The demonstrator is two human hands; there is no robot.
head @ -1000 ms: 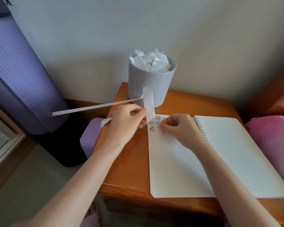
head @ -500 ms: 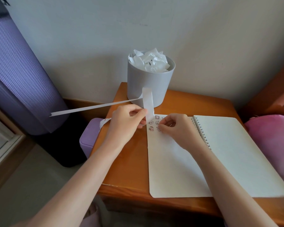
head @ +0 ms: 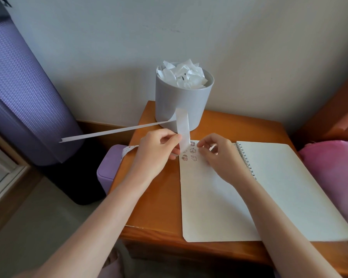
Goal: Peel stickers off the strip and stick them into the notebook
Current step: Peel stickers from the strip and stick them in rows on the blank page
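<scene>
My left hand [head: 159, 151] pinches the white sticker strip [head: 182, 127] upright at the top left corner of the open spiral notebook [head: 219, 197]. The strip's peeled tail [head: 113, 132] stretches out to the left, and another printed length [head: 129, 149] hangs behind the hand. Several small pink stickers [head: 189, 154] sit on the left page's top corner. My right hand [head: 219, 157] hovers just right of them with its fingers curled. Its thumb and fingertips pinch a small pinkish sticker [head: 213, 147], mostly hidden.
The notebook lies on a small orange wooden table [head: 159, 207]. A grey bin [head: 181, 105] full of crumpled white paper stands at the table's back by the wall. A purple box [head: 109, 169] sits left of the table, a purple rolled mat [head: 24, 87] further left and a pink cushion [head: 333, 177] right.
My right hand has shifted slightly up and right off the stuck stickers, uncovering them. My left hand and the strip have stayed in place.
</scene>
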